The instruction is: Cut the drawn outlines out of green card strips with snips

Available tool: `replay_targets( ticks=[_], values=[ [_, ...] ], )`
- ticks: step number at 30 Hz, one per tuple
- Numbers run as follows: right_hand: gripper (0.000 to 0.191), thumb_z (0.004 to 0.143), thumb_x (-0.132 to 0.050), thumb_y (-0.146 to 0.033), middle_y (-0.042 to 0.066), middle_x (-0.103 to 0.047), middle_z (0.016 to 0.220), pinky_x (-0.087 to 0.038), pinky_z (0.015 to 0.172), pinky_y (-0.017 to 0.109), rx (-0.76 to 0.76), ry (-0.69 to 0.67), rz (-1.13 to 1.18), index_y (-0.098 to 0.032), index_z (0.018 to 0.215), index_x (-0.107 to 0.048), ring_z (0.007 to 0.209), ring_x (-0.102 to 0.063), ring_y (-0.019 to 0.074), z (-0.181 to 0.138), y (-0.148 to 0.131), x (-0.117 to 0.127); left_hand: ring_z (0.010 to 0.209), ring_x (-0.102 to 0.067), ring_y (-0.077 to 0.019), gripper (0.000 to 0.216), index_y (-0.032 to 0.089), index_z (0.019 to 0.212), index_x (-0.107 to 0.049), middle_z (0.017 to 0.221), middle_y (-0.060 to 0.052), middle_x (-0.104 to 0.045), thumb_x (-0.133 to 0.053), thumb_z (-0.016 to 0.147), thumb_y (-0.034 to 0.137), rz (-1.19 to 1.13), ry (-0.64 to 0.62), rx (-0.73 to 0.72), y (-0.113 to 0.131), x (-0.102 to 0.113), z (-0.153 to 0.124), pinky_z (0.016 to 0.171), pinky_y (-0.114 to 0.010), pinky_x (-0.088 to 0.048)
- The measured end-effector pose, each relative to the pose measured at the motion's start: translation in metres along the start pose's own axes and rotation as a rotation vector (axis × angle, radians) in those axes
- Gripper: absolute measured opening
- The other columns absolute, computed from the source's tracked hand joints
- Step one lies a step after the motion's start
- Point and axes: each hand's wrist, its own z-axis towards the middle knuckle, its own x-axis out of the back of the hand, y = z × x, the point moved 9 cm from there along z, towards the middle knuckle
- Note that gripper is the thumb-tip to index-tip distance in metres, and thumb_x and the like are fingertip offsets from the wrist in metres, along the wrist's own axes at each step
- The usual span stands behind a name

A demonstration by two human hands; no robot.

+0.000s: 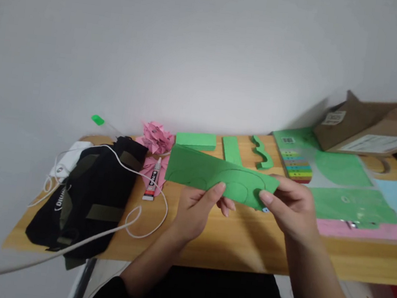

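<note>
Between my two hands is a folded strip of green paper (203, 171), held above the desk, with curved lines drawn on its face. My left hand (197, 208) pinches its lower edge near the middle, thumb in front and fingers behind. At the right end my right hand (294, 207) grips it the same way, the thumb close to the drawn curve. Behind it on the desk lie a green paper block (195, 140), a green strip (232, 149) and a wavy green cutout (262, 154).
To the left are a black bag (88, 203), a white cable (120, 159), a glue tube (152, 182) and pink folded paper (156, 138). A cardboard box (376, 126) stands at the right on green paper packs (350, 204). The wall rises behind the desk (236, 254).
</note>
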Motion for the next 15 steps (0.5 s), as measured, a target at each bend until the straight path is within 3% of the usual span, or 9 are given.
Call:
replay_targets(
  ticks=[3,6,15],
  values=[
    [0.013,0.075,-0.083,-0.034,-0.001,-0.069,0.065,-0.052,0.050,0.025,0.026,0.092,0.036,-0.027,0.084,-0.077,0.056,-0.060,0.0139,0.007,-0.014,-0.003,0.052,-0.061,-0.0152,0.040,0.021,0.061,-0.071,0.061,-0.004,-0.071,-0.060,0.091,0.045,-0.006,-0.054,-0.058,0.010,-0.001,0.001,0.055,-0.031,-0.051],
    [0.011,0.073,-0.084,-0.022,-0.003,-0.068,0.062,-0.052,0.048,0.024,-0.016,0.156,0.030,-0.027,0.078,-0.076,0.053,-0.059,0.0130,0.008,-0.014,-0.005,0.054,-0.062,-0.0163,0.038,0.021,0.064,-0.072,0.063,-0.004,-0.071,-0.057,0.094,0.041,0.003,-0.070,-0.093,0.011,0.000,0.001,0.056,-0.032,-0.052],
    [0.009,0.075,-0.080,-0.019,-0.004,-0.065,0.058,-0.048,0.043,0.022,-0.138,0.166,0.052,-0.025,0.070,-0.074,0.048,-0.055,0.0111,0.003,0.010,-0.007,0.049,-0.058,-0.0119,0.042,0.019,0.057,-0.068,0.054,-0.002,-0.066,-0.062,0.091,0.042,-0.046,0.038,-0.064,-0.005,0.007,0.002,0.049,-0.026,-0.046]
  ],
)
